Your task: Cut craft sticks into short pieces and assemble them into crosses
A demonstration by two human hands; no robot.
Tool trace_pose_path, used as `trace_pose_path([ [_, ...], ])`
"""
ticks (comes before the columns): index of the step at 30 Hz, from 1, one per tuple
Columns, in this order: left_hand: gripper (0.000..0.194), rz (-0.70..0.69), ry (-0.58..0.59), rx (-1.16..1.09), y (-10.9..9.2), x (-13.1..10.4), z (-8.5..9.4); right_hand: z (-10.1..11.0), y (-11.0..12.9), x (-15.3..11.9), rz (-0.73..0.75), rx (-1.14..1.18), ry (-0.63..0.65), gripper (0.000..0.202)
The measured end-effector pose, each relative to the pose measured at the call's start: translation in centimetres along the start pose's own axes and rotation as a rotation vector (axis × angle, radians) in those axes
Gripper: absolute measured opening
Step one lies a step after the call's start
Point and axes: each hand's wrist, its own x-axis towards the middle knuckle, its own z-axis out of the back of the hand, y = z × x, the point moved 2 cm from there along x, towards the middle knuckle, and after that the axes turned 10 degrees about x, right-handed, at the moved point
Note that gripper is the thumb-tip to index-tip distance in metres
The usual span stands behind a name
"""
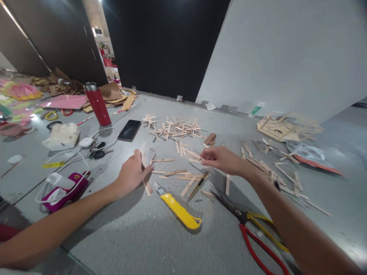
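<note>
My left hand [131, 172] is closed, thumb and fingers around small wooden craft sticks [147, 187] that stick out above and below it. Part of what it grips is hidden by the fingers. My right hand [219, 158] pinches the end of a craft stick [193, 154] over a loose scatter of more sticks. Between the hands lie several craft sticks [174, 172] and a slim knife [197, 185]. Nearer to me rests a yellow utility knife [179, 210], blade out. Scissors [243, 217] with red and yellow handles lie under my right forearm.
Star-shaped stick pieces [177, 128] are heaped farther back. On the left are a phone [129, 130], a red bottle [97, 105], keys [99, 151] and a purple case [67, 193] with a white cable. A stick frame [286, 128] and plastic bag [309, 152] sit right.
</note>
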Motion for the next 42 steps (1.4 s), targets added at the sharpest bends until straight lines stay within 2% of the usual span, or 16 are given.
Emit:
trace_pose_path([
  [6,0.03,-0.042,-0.002,0.012,0.6,0.3,-0.2,0.3,-1.4,0.4,-0.032,-0.069,-0.067,0.014],
  [15,0.02,-0.06,-0.043,-0.031,1.0,0.5,-0.6,0.2,-0.2,-0.1,-0.02,-0.03,0.031,0.03],
  [20,0.036,-0.083,-0.025,-0.074,0.6,0.4,-0.4,0.1,-0.4,0.1,-0.022,-0.106,-0.029,0.021],
  [23,0.034,-0.078,-0.044,-0.103,0.6,0.4,-0.3,-0.2,-0.9,0.4,-0.012,-0.188,-0.096,0.016],
  [26,0.027,-0.051,-0.098,-0.13,0.8,0.6,-0.3,-0.9,-0.9,0.5,0.018,-0.259,-0.141,0.022],
  [30,0.025,-0.006,-0.186,-0.167,1.0,0.8,0.0,-2.8,0.6,0.4,0.129,-0.306,-0.17,0.028],
  [33,0.026,0.018,-0.217,-0.205,0.9,0.7,0.3,-5.2,2.0,0.5,0.235,-0.267,-0.084,0.025],
  [36,0.027,0.036,-0.224,-0.258,0.8,0.8,0.5,-7.1,2.7,0.8,0.266,-0.204,0.007,0.013],
  [40,0.024,0.047,-0.219,-0.374,0.5,0.6,1.1,-7.2,2.7,0.9,0.206,-0.096,-0.041,0.018],
  [42,0.021,0.018,-0.165,-0.466,-0.1,0.2,1.5,-6.5,2.9,0.6,0.167,-0.009,-0.099,0.016],
])
